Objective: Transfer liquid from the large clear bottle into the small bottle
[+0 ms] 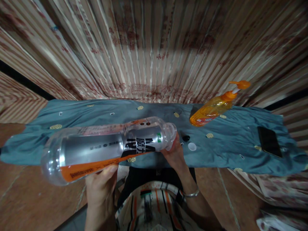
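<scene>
A large clear plastic bottle (93, 147) with a silver and orange label lies sideways in the air over the cloth, its neck pointing right. My left hand (102, 179) grips the lower body from beneath, its fingers partly hidden behind the bottle. At the neck end, my right hand (175, 152) is closed around the neck, with most fingers out of sight. Just right of that hand, a round white cap (192, 146) and a small black round piece (186, 138) rest on the cloth.
A pump bottle (210, 110) of orange liquid stands toward the back right of the blue-green cloth (154, 110). A dark phone (269, 141) lies near the right end. Behind the narrow table hangs a pleated curtain (149, 57).
</scene>
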